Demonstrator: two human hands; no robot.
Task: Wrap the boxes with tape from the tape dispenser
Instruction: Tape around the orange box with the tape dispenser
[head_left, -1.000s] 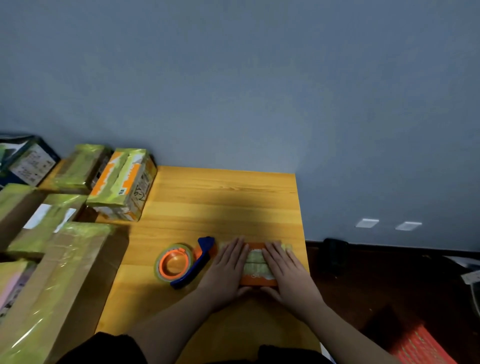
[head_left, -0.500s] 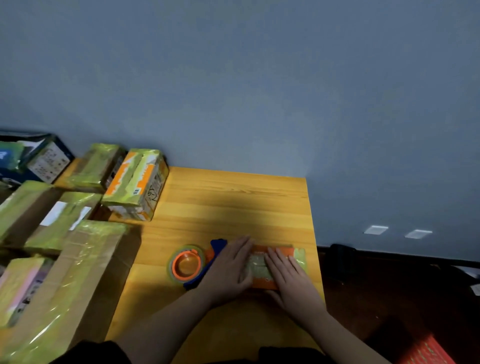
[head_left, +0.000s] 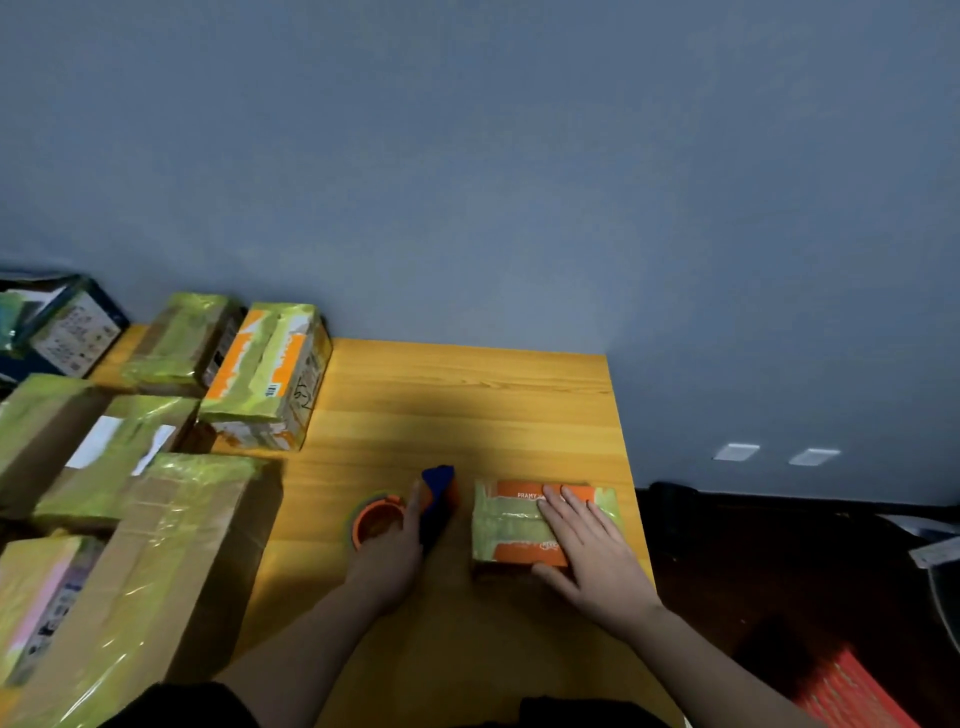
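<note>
The box (head_left: 524, 525), small and orange with yellow-green tape across its top, lies flat near the right edge of the wooden table (head_left: 467, 405). The right hand (head_left: 587, 551) rests on it, palm down, with straight, slightly spread fingers lying across the taped top and the thumb along the box's near side. Just to the left of the box stands the tape dispenser (head_left: 405, 512), blue-bodied, with an orange-cored roll of tape on its left. The left hand (head_left: 395, 556) is on the dispenser from the near side; its fingers curl around the blue body and its thumb lies beside the roll. Dispenser and box are close to each other but apart, with a strip of bare wood between them.

Along the left side of the table is a cluster of other boxes, each carrying yellow-green tape. A large brown carton (head_left: 140, 577) lies nearest. Behind it is a flatter one with white labels (head_left: 114, 452), and farther back an orange-and-white box (head_left: 270, 374) stands beside a brown one (head_left: 182, 338). A dark box (head_left: 67, 322) is at the far left edge. Behind the table is a grey-blue wall (head_left: 519, 156) bearing two white sockets (head_left: 774, 454) low on the right. The floor (head_left: 779, 561) to the right is dark, with a red item (head_left: 852, 691) at the bottom corner.
</note>
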